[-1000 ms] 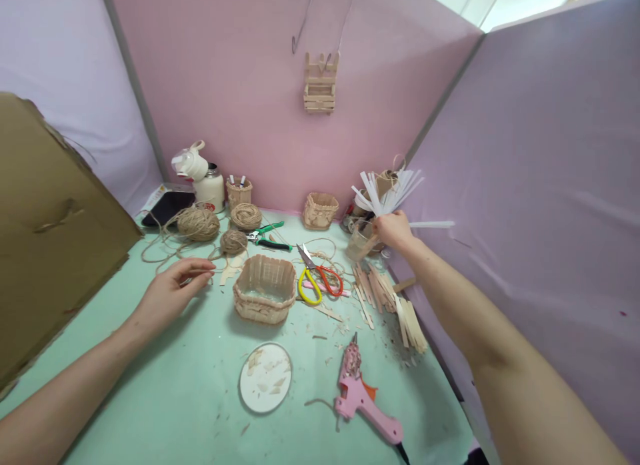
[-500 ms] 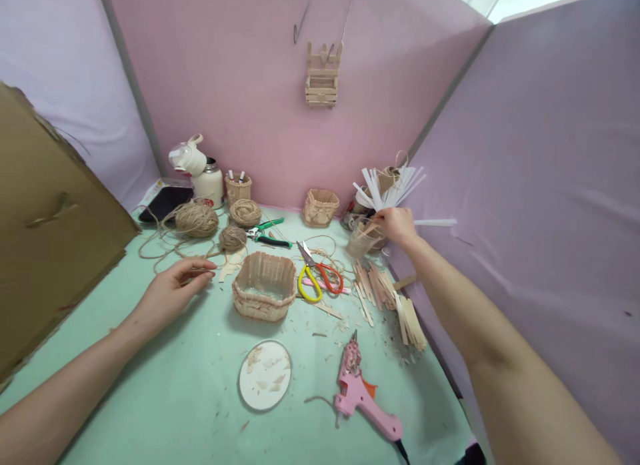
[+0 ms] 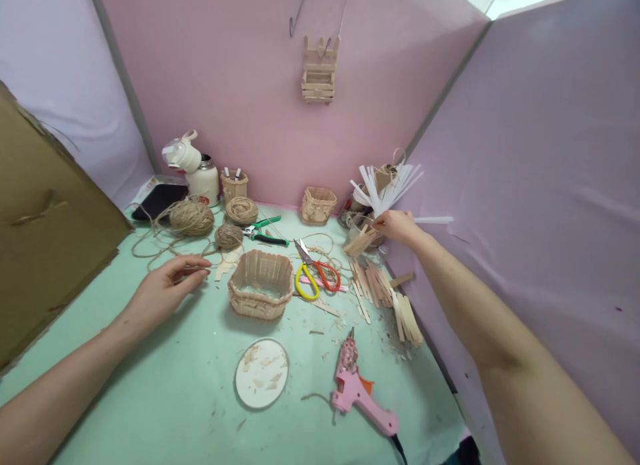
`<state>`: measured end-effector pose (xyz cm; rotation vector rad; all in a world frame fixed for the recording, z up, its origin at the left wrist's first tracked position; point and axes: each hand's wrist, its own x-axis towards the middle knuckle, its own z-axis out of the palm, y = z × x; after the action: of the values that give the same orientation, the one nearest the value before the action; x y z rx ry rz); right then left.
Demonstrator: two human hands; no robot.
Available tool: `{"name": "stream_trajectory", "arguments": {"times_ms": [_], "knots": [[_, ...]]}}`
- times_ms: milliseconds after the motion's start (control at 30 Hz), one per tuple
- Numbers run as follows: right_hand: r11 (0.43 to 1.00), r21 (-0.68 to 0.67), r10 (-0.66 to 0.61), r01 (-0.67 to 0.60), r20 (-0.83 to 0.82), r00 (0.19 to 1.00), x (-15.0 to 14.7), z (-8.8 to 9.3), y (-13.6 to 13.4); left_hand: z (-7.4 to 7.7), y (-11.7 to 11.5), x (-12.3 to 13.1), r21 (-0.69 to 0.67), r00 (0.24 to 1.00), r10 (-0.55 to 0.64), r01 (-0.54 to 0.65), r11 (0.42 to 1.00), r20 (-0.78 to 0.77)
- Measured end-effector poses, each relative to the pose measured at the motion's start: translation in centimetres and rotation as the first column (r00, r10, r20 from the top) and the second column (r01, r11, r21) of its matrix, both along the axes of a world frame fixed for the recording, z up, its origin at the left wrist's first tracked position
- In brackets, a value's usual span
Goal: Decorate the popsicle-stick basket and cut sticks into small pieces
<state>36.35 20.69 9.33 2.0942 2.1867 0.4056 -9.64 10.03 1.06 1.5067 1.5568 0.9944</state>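
A few wooden sticks (image 3: 359, 243) are pinched by the right hand (image 3: 397, 226) at the far right of the table (image 3: 190, 378), at the clear cup (image 3: 356, 223); whether they are inside it cannot be told. White strips (image 3: 383, 197) are fanned beyond. Left of centre, a basket (image 3: 260, 303) is flanked by the left hand (image 3: 167, 288), loosely unclenched.

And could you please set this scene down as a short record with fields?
Left hand: loosely curled, left of the large basket
Right hand: at the transparent cup, beside wooden sticks; grip unclear
Scissors: yellow and red handles, right of the large basket
Glue gun: pink, right foreground
White disc: in front of the large basket, bearing wood scraps
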Motion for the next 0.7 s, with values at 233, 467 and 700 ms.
{"name": "stream_trajectory", "arguments": {"times_ms": [233,467,700], "knots": [[0.983,-0.124,0.134,-0.138,-0.041,0.99,-1.3,0.5,0.7,0.5,0.0,-0.2,-0.01,0.999,0.034,-0.034,0.999,0.006],[0.849,-0.461,0.235,-0.257,-0.107,0.966,-2.2,1.4,2.0,0.3,-0.1,-0.5,0.01,0.999,0.034,-0.034,0.999,0.0],[0.838,-0.498,0.264,-0.223,0.012,0.965,-2.8,0.1,2.3,0.4,-0.2,-0.5,0.022,1.0,0.02,-0.02,1.0,0.003]]}}
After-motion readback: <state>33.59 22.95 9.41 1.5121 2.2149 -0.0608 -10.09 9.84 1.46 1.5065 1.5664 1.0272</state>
